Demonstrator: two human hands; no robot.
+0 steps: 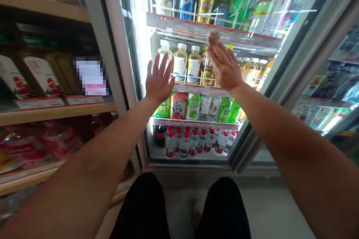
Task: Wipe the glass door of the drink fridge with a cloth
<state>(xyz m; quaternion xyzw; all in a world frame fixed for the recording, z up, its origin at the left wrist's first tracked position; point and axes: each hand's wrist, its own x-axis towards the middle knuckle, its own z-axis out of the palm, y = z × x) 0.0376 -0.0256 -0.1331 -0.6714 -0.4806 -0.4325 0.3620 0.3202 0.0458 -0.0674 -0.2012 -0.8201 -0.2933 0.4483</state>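
Note:
My left hand (159, 82) is open, fingers spread and pointing up, in front of the bottles of a lit drinks fridge. It appears to rest on the glass door (190, 37), though contact is hard to confirm. My right hand (224, 65) is raised to the right of it, with fingers stretched and close together. At its fingertips is a small brownish bunched thing that looks like a crumpled cloth (213, 38), blurred and partly behind the fingers. Pale-capped bottles (193, 63) stand on the shelf behind the hands.
Cans (206, 0) and bottles fill the top shelf; red-capped bottles (184, 145) stand at the bottom. A metal door frame (303, 41) slants along the right. Left is a wooden shelf (56, 114) of bottles. My knees (146, 201) are close below the fridge.

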